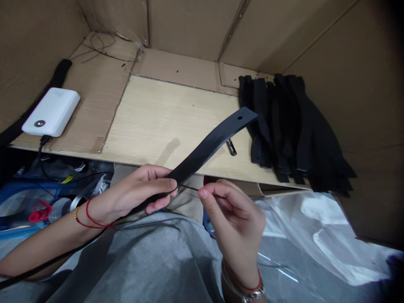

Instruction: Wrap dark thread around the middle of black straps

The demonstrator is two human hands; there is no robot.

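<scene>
Cardboard walls [356,63] box in the pale wooden board [170,118] ahead of me. At two o'clock lies a heap of black strips [293,126], and at ten o'clock a white power bank [50,112]. A black rubbery strap [205,151] with a hole near its tip rises toward one o'clock from my left hand [132,195], which wraps closed around it. It looks light and flexible, perhaps grippy, so holding it mid-length suits it; the free end may flop. My right hand [233,227] pinches a thin black cord [189,187] narrowly between thumb and forefinger. A small metal clip [231,147] lies on the board near twelve o'clock.
</scene>
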